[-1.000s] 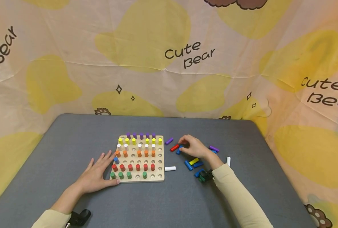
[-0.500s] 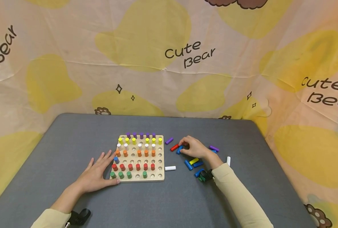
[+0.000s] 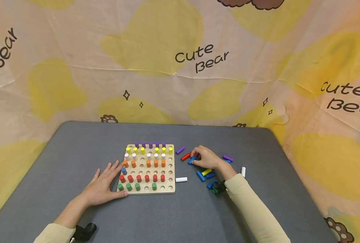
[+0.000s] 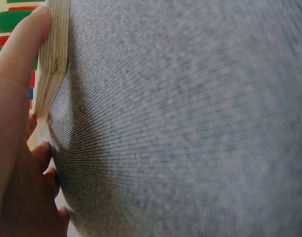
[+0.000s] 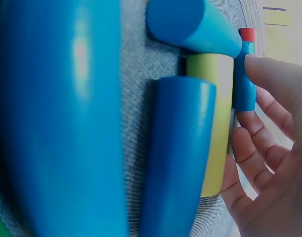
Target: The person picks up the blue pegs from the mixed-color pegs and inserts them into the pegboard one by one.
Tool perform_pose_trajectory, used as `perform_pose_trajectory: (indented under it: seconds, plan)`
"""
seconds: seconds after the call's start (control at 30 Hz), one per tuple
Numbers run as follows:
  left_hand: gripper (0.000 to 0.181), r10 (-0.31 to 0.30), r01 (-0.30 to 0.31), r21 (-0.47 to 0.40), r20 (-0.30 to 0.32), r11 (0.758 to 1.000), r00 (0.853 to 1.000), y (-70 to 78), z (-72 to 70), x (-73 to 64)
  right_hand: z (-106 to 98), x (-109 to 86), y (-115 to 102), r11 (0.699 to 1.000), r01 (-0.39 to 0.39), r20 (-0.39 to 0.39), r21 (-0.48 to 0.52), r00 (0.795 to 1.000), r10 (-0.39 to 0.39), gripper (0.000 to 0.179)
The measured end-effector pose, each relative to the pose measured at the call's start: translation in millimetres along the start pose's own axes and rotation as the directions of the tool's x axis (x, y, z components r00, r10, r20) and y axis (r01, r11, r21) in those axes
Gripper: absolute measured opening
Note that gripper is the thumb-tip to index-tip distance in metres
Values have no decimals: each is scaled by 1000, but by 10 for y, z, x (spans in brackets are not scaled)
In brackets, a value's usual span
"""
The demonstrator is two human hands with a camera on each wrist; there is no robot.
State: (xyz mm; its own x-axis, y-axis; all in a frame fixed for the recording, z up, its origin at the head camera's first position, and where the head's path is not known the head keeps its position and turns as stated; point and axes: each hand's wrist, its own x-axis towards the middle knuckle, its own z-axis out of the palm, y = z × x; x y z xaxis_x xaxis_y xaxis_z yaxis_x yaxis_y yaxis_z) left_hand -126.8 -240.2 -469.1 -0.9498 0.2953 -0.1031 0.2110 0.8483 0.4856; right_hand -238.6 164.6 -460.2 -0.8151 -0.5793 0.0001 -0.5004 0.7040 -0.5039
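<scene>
Pinching blue peg [image 3: 192,160]; backdrop [image 3: 173,101]: "Cute Bear".

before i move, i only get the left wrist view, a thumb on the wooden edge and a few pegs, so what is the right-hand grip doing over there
Observer: The right-hand grip is pinching a blue peg to the right of the board.
Operator: ok, anything lying close to that one
Observer: Yes, a red peg lies next to it, on the side toward the board.
Operator: and anything loose right beside the board
Observer: A white peg lies with one end close to its right side; I can't tell whether they touch.
</scene>
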Motion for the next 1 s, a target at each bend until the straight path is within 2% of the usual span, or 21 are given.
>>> perform_pose_trajectory:
  seconds: [0.53,1.0]
  plan:
    - [105,4,-4,0,-16,1000,1000,22,-13,-21,-21,41,-50,998,-49,34,-48,998,50,16]
    - [106,9,-9,-6,-15,1000,1000,23,-18,-20,-51,49,-90,996,-70,110,56,992,63,15]
